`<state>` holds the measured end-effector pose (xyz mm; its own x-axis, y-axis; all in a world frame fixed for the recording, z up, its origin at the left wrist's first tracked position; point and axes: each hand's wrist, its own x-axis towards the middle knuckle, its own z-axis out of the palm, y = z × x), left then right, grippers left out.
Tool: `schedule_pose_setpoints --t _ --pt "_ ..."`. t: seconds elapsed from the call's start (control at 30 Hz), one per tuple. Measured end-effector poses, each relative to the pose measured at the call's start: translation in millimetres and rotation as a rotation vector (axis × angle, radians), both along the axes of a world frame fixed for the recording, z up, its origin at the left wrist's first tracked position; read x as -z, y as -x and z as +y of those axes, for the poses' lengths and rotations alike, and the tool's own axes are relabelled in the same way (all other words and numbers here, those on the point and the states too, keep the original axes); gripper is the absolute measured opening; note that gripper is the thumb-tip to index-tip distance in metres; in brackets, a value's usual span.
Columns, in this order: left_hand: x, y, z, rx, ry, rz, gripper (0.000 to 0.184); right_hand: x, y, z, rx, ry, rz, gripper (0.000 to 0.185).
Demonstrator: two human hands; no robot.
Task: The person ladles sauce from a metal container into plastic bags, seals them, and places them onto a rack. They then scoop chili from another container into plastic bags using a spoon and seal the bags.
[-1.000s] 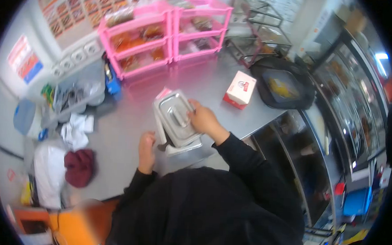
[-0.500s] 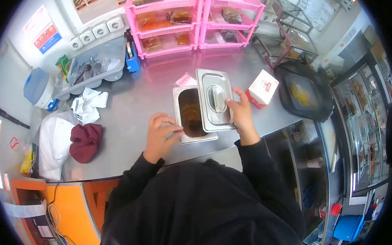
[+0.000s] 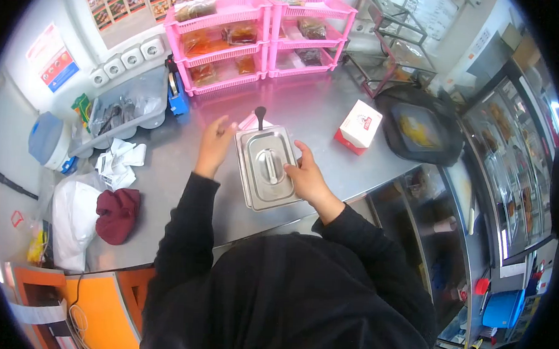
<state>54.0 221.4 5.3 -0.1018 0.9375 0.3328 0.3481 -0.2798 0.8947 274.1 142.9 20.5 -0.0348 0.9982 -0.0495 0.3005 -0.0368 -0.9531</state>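
Note:
A steel lid (image 3: 268, 164) lies over the rectangular steel container (image 3: 251, 204) on the metal counter. A dark spoon-like handle (image 3: 261, 115) sticks out at the container's far edge, beside a pink and white packet (image 3: 249, 121). My right hand (image 3: 310, 178) is at the lid's right side, thumb and fingers closed around its edge and near its raised handle. Just left of the container's far corner, my left hand (image 3: 216, 143) is raised with its fingers apart, holding nothing that I can make out. What the container holds is hidden under the lid.
A red and white box (image 3: 359, 127) stands to the right, near a black bag (image 3: 394, 126). Pink racks (image 3: 226, 45) stand at the back. Along the left are a grey bin (image 3: 146, 115), white papers (image 3: 121, 162) and a maroon cloth (image 3: 117, 216).
The lid has moved from beside the opening to over the container. The dark handle now shows at the far edge. My left hand has moved away from the opening, toward the back.

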Motion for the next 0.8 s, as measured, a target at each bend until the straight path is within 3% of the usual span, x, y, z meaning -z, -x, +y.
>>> schedule_pose_setpoints --t 0.1,0.17,0.27,0.37,0.4,0.53,0.63,0.8 --pt "5.3 -1.8 -40.7 0.015 0.470 -0.416 0.041 27.3 6.9 4.4 0.083 -0.243 -0.306 0.058" --pt "-3.9 -12.1 -70.5 0.102 0.579 -0.558 0.041 27.1 10.0 7.1 0.032 -0.135 -0.190 0.057" --pt "-10.3 -27.7 -91.5 0.225 0.621 -0.489 0.036 44.6 12.5 18.5 -0.006 -0.051 0.006 0.058" --pt "13.9 -37.9 -89.5 0.263 0.428 -0.494 0.029 15.0 13.1 5.5 -0.010 0.076 0.179 0.058" --pt "4.9 -41.7 -93.8 0.250 0.451 -0.599 0.025 29.7 10.0 8.8 0.007 0.034 0.199 0.060" --pt "13.0 -50.2 -94.0 0.241 0.418 -0.648 0.024 -20.1 -10.6 -17.5 -0.096 0.211 -0.005 0.065" --pt "-6.2 -62.1 -100.2 0.263 0.413 -0.589 0.023 -5.9 -20.5 -16.7 -0.064 0.216 0.142 0.065" --pt "-38.1 -98.5 -95.6 0.391 0.265 -0.576 0.025 -37.1 -61.3 -12.8 -0.062 0.191 0.262 0.043"
